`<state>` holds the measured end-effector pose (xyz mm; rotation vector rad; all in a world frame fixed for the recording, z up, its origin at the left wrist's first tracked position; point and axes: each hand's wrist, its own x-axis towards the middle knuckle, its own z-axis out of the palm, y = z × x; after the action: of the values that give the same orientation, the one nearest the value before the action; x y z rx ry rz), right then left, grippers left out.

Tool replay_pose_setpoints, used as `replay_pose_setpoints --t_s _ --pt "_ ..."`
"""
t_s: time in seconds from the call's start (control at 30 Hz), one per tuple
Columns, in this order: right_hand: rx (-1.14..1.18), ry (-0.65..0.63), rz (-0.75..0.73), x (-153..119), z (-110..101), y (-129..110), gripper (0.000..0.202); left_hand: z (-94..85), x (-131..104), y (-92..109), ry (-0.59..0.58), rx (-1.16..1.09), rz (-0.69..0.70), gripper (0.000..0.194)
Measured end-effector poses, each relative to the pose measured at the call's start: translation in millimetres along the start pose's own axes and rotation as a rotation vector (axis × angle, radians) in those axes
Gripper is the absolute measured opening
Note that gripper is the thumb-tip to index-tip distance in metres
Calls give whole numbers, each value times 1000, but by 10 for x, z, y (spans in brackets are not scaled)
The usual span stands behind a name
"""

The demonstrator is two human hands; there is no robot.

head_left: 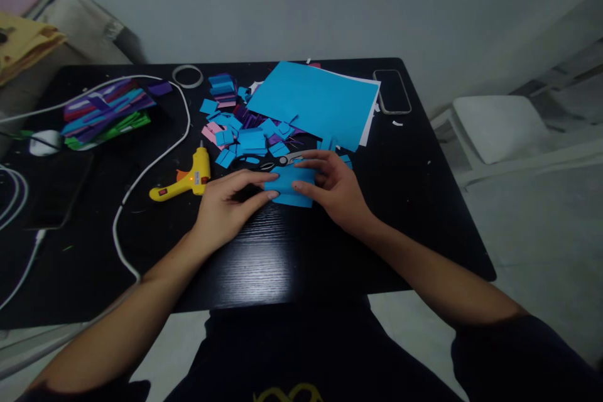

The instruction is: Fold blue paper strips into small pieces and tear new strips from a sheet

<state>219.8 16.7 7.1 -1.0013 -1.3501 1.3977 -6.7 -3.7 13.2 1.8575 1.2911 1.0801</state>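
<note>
Over black table (330, 264), pale wall (330, 6) behind: left hand (223, 201), right hand (343, 191), each grip pinching blue paper (287, 186).

Small, roughly rectangular blue paper (288, 187)

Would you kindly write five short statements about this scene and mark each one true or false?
1. The left hand and the right hand both touch a small blue piece. True.
2. The glue gun is mainly green. False: the glue gun is mainly yellow.
3. The scissors lie just beyond the small blue piece. True.
4. The large blue sheet partly covers a white sheet. True.
5. The bundle of long coloured strips lies right of the large blue sheet. False: it lies to the left.
</note>
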Motion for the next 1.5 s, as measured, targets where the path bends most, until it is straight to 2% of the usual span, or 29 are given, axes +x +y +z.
replay_pose_setpoints --t_s 0.07,0.23,0.4,0.5,0.6,0.77,0.87,1.0,1.13,1.33,1.43,1.5 --pt "-2 -21 -34 -7 0 15 46 -2 8 -9 34 -2 -8 26" --pt "-246 -5 -124 -32 -1 53 20 -5 42 -24 47 7 1 18" --pt "-394 24 -189 -36 14 67 6 2 74 -15 109 40 -6 8" --pt "-391 19 -200 -34 16 77 1 -2 75 -3 70 36 8 6" --pt "-367 -2 -135 -36 12 80 4 -8 57 -5 12 11 -8 9" --pt "-335 -53 -71 -51 34 54 9 19 38 -8 -14 -88 -137 20" --pt "-283 -69 -37 -58 52 42 12 40 48 15 -21 -179 -166 19" --pt "-254 -44 -1 -46 45 35 12 4 52 45 -83 -187 -115 12" --pt "-186 -77 -22 -37 22 6 9 -51 28 33 -142 -171 -66 16" --pt "-126 -134 -94 -57 11 5 39 -56 16 7 -103 -214 -18 28" --pt "-146 -111 -129 -62 14 18 26 -44 21 8 -92 -191 -7 30" --pt "-162 -71 -135 -64 21 15 18 -28 20 9 -52 -157 -10 24"
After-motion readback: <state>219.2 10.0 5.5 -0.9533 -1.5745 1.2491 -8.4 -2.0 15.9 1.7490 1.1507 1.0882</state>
